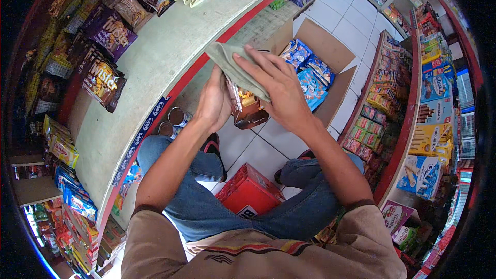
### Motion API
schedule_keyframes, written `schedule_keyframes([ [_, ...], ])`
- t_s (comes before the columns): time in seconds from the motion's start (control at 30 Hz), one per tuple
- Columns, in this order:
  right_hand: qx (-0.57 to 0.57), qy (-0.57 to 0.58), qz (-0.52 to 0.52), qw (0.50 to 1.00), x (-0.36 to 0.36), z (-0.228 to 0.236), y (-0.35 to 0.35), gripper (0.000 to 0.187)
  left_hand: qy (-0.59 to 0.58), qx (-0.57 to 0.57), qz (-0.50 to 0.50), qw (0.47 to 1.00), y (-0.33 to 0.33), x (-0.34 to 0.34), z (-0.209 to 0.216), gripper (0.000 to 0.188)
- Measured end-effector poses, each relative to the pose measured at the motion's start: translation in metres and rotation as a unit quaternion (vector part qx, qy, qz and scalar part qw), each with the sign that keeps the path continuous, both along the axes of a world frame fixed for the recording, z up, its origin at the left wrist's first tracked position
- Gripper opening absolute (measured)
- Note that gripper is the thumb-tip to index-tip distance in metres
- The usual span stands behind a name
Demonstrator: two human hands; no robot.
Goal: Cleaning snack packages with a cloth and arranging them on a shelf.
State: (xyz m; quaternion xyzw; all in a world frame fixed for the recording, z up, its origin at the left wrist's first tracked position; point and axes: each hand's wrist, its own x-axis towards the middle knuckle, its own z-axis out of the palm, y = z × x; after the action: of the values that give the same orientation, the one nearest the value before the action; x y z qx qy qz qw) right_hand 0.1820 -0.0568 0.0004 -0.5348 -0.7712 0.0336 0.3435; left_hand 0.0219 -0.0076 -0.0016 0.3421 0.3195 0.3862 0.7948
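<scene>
My left hand [213, 102] grips a brown snack pack [247, 108] by its left side, above the tiled floor. Over the pack's top lies a grey-green cloth [226, 57], pressed there by my right hand [283, 92] with its fingers laid along the fabric. Both hands are close together at the middle of the view, and the cloth hides much of the pack. Just beyond my right hand, an opened cardboard box [326, 44] on the floor holds several blue snack packets [311, 87].
A pale shelf with a red edge [170, 36] curves along my left, with brown and purple snack bags [101, 80] on it. Two cans [178, 117] stand beneath it. Between my legs is a red box [253, 188]. Stocked shelves with boxed sweets [426, 139] line the right.
</scene>
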Motion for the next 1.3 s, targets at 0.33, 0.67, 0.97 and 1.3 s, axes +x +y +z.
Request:
schedule_keyframes([
  [0.33, 0.011, -0.073, 0.010, 0.997, 0.000, -0.002, -0.004, 0.072, -0.098, 0.004, -0.081, 0.992, 0.012, -0.006, -0.007, 0.061],
  [0.67, 0.030, -0.095, -0.025, 0.995, -0.002, -0.009, -0.001, 0.061, -0.116, -0.074, -0.123, 0.983, 0.014, -0.007, -0.013, 0.060],
  [0.97, 0.050, -0.171, 0.056, 0.982, -0.005, -0.005, -0.007, 0.052, -0.113, -0.065, -0.126, 0.984, 0.028, -0.022, -0.014, 0.054],
  [1.3, 0.053, -0.214, 0.130, 0.967, -0.011, -0.007, -0.017, 0.045, -0.116, -0.064, -0.092, 0.987, 0.049, -0.026, -0.018, 0.055],
])
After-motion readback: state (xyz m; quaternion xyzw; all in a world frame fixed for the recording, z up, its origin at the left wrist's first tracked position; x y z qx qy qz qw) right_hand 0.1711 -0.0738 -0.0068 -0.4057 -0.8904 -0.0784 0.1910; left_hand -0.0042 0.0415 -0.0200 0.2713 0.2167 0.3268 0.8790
